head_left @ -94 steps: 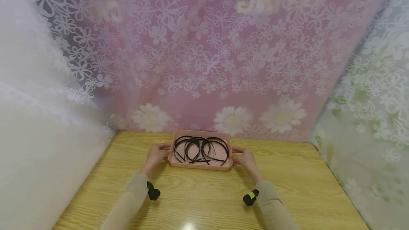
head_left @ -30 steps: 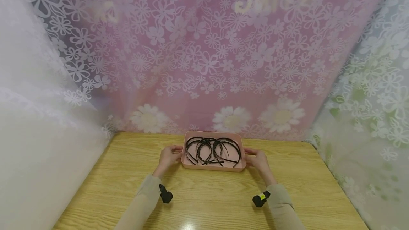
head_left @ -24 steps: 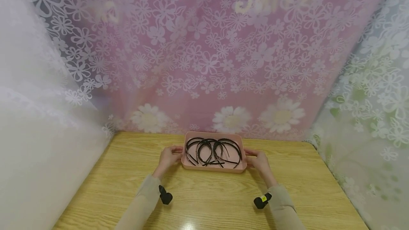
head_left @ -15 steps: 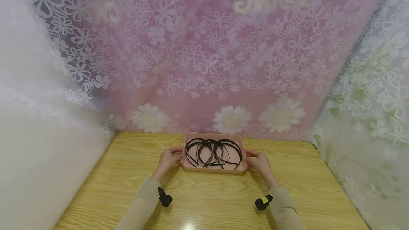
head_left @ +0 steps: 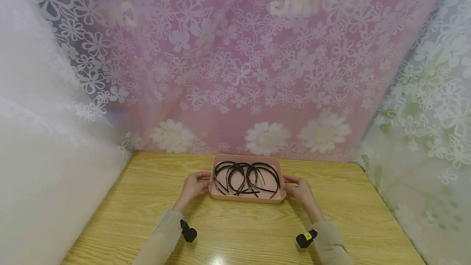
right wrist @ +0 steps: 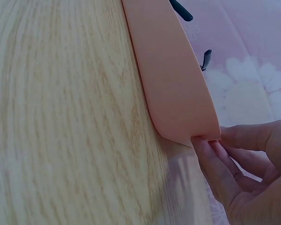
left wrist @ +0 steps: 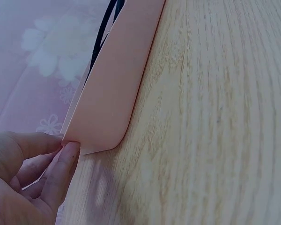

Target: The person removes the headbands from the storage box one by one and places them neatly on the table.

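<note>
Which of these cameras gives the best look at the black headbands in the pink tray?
The head view: the black headbands lie in full sight inside the pink tray. The left wrist view shows only a thin dark arc above the tray wall; the right wrist view shows just two black tips.

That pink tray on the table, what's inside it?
The tray holds a tangle of black toothed headbands, several overlapping, so an exact count is hard. Bare pink floor shows between them; whatever lies beneath the crossed bands is covered.
</note>
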Motion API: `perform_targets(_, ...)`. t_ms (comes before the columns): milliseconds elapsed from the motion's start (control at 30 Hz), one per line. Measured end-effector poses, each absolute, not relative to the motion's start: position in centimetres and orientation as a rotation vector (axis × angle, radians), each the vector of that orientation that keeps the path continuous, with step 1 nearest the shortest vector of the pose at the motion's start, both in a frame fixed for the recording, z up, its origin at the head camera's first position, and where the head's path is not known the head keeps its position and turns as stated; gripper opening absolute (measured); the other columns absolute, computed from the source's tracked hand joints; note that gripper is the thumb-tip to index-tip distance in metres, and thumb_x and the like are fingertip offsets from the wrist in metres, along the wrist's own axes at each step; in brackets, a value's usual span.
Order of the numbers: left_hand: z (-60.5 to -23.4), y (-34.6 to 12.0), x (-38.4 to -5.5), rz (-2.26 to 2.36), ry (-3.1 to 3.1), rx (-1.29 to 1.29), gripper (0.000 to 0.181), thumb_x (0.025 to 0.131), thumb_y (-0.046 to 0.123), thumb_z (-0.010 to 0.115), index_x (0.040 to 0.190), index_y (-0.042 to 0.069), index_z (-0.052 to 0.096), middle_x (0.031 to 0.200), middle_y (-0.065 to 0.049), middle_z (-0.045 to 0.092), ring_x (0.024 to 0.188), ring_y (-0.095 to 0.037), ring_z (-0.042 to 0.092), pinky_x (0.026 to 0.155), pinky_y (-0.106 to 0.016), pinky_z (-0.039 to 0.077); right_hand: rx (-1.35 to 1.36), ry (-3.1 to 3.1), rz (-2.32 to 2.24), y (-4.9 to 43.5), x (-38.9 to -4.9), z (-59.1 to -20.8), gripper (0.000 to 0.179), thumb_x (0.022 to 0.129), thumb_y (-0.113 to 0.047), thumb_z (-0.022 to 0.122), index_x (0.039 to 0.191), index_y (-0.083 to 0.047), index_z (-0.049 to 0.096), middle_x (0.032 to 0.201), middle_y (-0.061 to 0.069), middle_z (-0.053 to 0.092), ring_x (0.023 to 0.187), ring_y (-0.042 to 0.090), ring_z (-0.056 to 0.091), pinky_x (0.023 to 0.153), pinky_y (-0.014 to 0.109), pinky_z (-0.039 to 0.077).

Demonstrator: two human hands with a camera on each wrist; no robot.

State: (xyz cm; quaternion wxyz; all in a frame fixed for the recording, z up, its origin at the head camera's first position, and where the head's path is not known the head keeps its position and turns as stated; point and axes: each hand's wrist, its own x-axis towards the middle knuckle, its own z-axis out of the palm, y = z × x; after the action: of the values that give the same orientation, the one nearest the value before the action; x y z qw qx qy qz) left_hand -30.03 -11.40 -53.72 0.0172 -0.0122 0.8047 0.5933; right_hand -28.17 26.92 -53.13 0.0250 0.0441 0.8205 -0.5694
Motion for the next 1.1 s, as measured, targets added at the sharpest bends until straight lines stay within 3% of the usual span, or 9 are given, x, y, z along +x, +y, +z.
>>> perform_targets(400, -53.8, -11.3, -29.2, 1.863, 2.487, -0.039, 0.027, 0.093, -0.004, 0.068, 0.120, -0.007, 0.070, 0.110, -0.021, 0.072, 0.094, -0.030, 0.073, 0.074, -0.037, 0.062, 0.104, 2.508, -1.770, 26.9, -27.1, -52.7, 0.048, 0.098, 0.000, 0.063, 0.145, 0.006, 0.052, 0.136, 0.034, 0.054, 0.101, 0.036, 0.070, 0.079, 0.044, 0.061)
perform_targets(700, -53.7, -11.4, -28.5, 1.881, 2.439, -0.049, 0.028, 0.095, -0.004, 0.066, 0.122, -0.006, 0.069, 0.112, -0.021, 0.071, 0.097, -0.031, 0.072, 0.075, -0.035, 0.062, 0.130, 2.509, -1.771, 27.0, -26.5, -52.9, 0.046, 0.098, 0.000, 0.063, 0.144, 0.004, 0.054, 0.136, 0.031, 0.056, 0.098, 0.031, 0.070, 0.075, 0.036, 0.061)
perform_targets(1100, -53.7, -11.5, -27.5, 1.878, 2.461, -0.023, 0.028, 0.094, -0.005, 0.065, 0.122, -0.009, 0.068, 0.110, -0.022, 0.071, 0.095, -0.031, 0.072, 0.074, -0.036, 0.062, 0.131, 2.508, -1.769, 27.0, -25.4, -52.8, 0.046, 0.099, 0.000, 0.062, 0.144, 0.003, 0.054, 0.136, 0.031, 0.056, 0.101, 0.032, 0.070, 0.078, 0.039, 0.061)
